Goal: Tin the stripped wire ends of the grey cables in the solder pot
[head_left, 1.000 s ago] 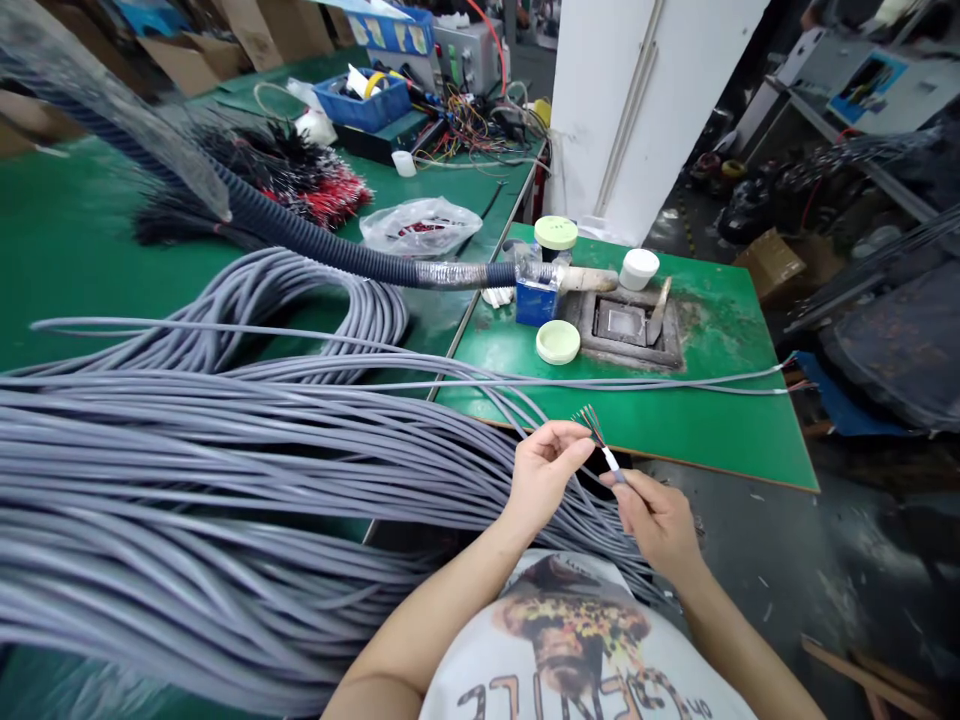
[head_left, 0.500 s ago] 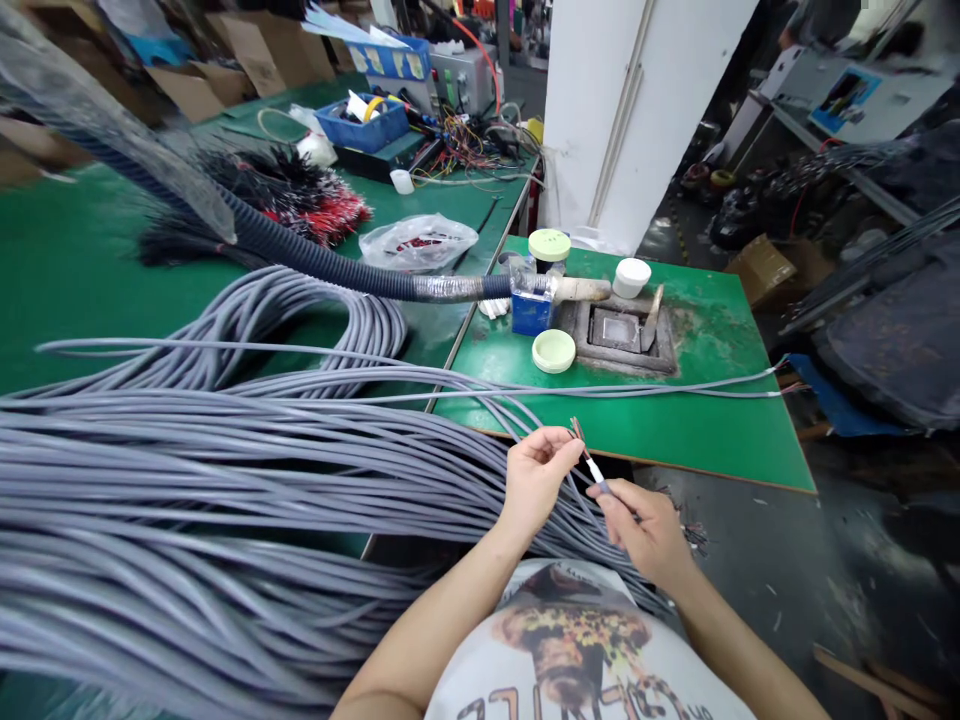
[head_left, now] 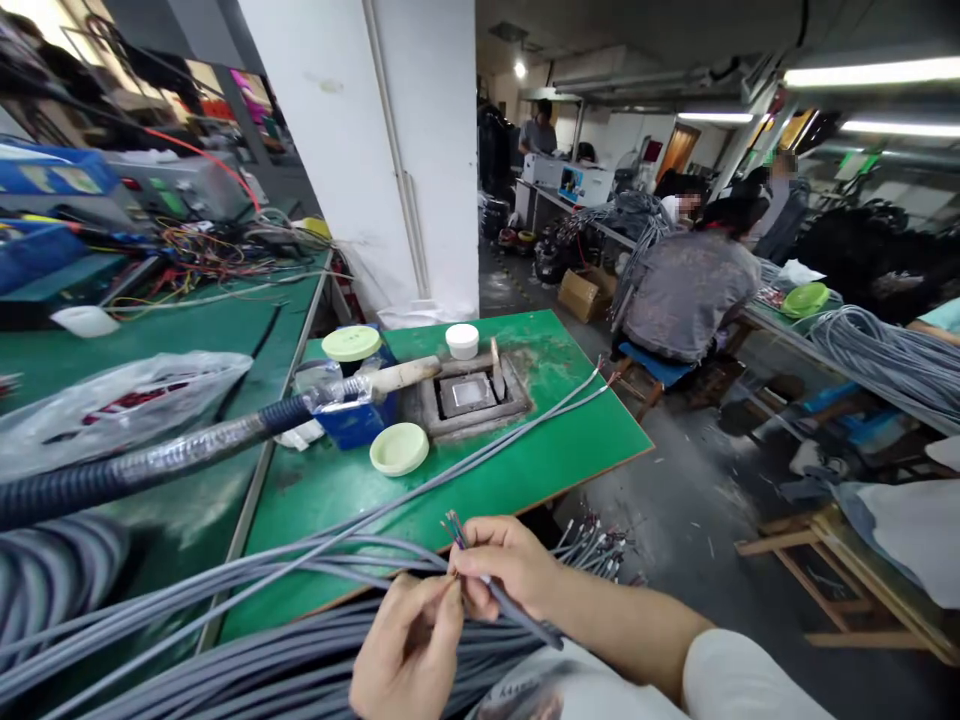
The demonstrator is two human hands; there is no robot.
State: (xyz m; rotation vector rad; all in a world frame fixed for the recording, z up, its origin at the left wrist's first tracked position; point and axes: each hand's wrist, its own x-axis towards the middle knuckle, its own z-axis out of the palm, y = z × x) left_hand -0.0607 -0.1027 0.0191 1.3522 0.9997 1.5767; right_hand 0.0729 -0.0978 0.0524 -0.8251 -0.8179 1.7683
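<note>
In front of my body, my right hand (head_left: 514, 565) grips the end of a grey cable (head_left: 531, 618). Thin coloured wires (head_left: 453, 527) fan out from that end, past the right fingertips. My left hand (head_left: 412, 640) is closed in a pinch against the right fingers, on a fine wire strand that is hard to make out. Two grey cables (head_left: 480, 458) with stripped tips lie across the green tabletop (head_left: 577, 440). Below my hands runs a thick bundle of grey cables (head_left: 300, 665), and stripped cable ends (head_left: 596, 545) hang by the table edge.
A solder pot (head_left: 471, 392) is set in the tabletop, a scraper (head_left: 496, 370) leaning in it. Near it are a ribbed hose (head_left: 187, 450), a blue box (head_left: 352, 425), a pale green lid (head_left: 399, 449) and a white tub (head_left: 462, 342). A seated person (head_left: 686, 290) works at the right.
The view has swung to the right, showing more of the workshop. My left hand has moved from the wire tips to below them, and the cable end now points up and left.
</note>
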